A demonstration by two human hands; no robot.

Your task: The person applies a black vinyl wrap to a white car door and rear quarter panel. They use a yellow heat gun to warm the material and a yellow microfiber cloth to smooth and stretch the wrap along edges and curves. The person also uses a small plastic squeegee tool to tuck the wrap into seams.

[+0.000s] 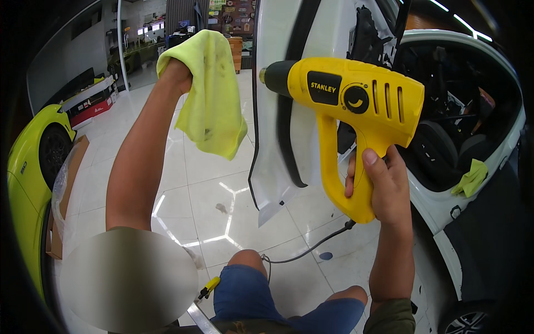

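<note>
My right hand (pixel 391 186) is wrapped round the grip of a yellow heat gun (pixel 347 83), held upright with its dark nozzle toward the left. From the grip's base, a grey cord (pixel 303 258) runs down by my knee. My left hand (pixel 177 77) reaches forward, raised, with a yellow-green cloth (pixel 214 106) draped over it and hanging down; the cloth hides most of the fingers. The cloth has a few dark smudges. Behind the heat gun stands an open white car door (pixel 272 167) with a black strip along it; the nozzle appears in front of the door's edge.
At right is a white car's open doorway (pixel 442 203), a second yellow-green cloth (pixel 471 178) on its sill. A lime-green car (pixel 28 150) and a cardboard box (pixel 75 167) stand left. Glossy floor tiles (pixel 222 209) lie below. A blurred oval (pixel 128 284) covers the lower left.
</note>
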